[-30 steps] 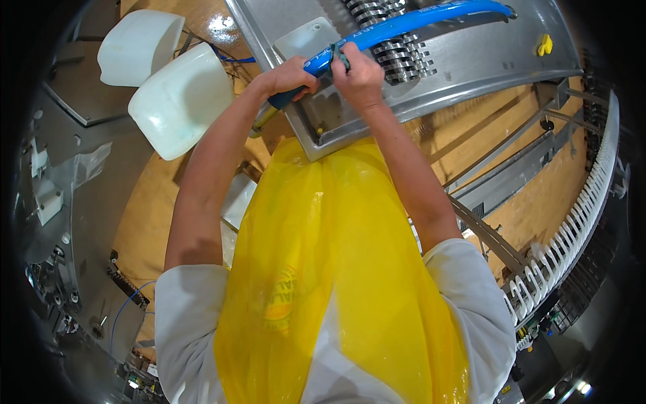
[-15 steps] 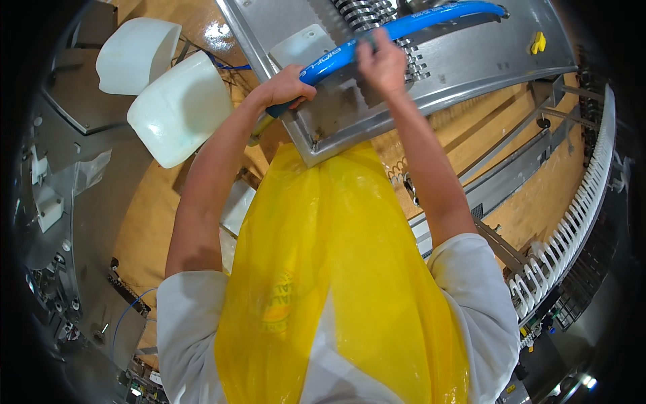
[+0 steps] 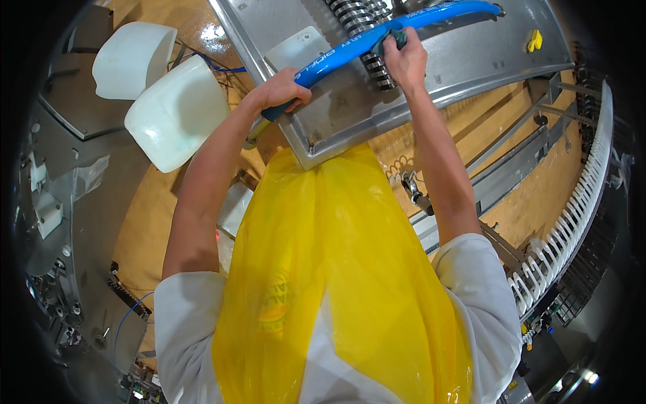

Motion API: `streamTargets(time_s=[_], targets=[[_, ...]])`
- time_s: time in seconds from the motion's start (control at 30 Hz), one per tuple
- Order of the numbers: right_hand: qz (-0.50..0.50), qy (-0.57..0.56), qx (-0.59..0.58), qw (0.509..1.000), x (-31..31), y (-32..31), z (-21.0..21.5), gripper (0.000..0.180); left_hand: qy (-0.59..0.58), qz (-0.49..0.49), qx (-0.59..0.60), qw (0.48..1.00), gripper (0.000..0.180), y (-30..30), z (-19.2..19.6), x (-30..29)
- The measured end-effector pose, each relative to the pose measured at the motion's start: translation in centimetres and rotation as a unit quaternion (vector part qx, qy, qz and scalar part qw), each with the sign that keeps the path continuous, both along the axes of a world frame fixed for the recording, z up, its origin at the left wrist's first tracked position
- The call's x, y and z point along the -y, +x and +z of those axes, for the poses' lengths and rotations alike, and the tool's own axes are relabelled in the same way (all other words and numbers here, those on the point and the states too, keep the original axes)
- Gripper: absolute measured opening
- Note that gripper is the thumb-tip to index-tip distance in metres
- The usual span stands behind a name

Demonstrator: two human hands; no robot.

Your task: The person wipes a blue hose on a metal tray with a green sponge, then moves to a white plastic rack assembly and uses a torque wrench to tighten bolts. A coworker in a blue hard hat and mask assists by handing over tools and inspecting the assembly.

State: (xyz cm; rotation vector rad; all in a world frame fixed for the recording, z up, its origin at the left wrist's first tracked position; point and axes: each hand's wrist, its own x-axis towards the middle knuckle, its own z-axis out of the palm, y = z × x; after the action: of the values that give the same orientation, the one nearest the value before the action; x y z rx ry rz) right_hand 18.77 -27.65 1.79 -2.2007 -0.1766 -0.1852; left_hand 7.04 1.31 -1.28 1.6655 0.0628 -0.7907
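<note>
A thick blue hose (image 3: 350, 51) with a dark end piece lies slantwise across a stainless steel table (image 3: 464, 67) that has a raised rim. My left hand (image 3: 281, 90) is wrapped round the hose near its lower left end, at the table's edge. Further along, my right hand (image 3: 406, 62) grips a dark green scrubbing pad (image 3: 391, 42), pressed against the hose. Beneath the hose lies a coiled metal spiral part (image 3: 356, 17). A white plate (image 3: 297, 48) rests on the table left of it. Some of my left fingers are hidden behind the hose.
Two white curved plastic pieces (image 3: 178, 114) stand at the left. A small yellow object (image 3: 535, 41) lies at the table's right. White toothed conveyor edging (image 3: 572, 215) curves along the right. A spray nozzle (image 3: 418, 195) with a coiled line hangs below the table.
My right hand has slid to the right along the hose with the pad, which shows more clearly now. My left hand keeps its hold. The view has shifted slightly.
</note>
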Motion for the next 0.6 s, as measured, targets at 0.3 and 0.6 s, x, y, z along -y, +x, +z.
streamTargets(time_s=[0.3, 0.6], targets=[[-0.097, -0.032, 0.268, 0.958, 4.0, 6.5, 0.3, 0.022, 0.069, -0.010, 0.045, 0.997, 0.056, -0.2, 1.2, -0.7], [-0.045, -0.032, 0.135, 0.989, 0.8, 9.0, -0.7, 0.021, 0.171, 0.018, 0.160, 0.972, 0.079, 5.3, 4.1, 4.3]])
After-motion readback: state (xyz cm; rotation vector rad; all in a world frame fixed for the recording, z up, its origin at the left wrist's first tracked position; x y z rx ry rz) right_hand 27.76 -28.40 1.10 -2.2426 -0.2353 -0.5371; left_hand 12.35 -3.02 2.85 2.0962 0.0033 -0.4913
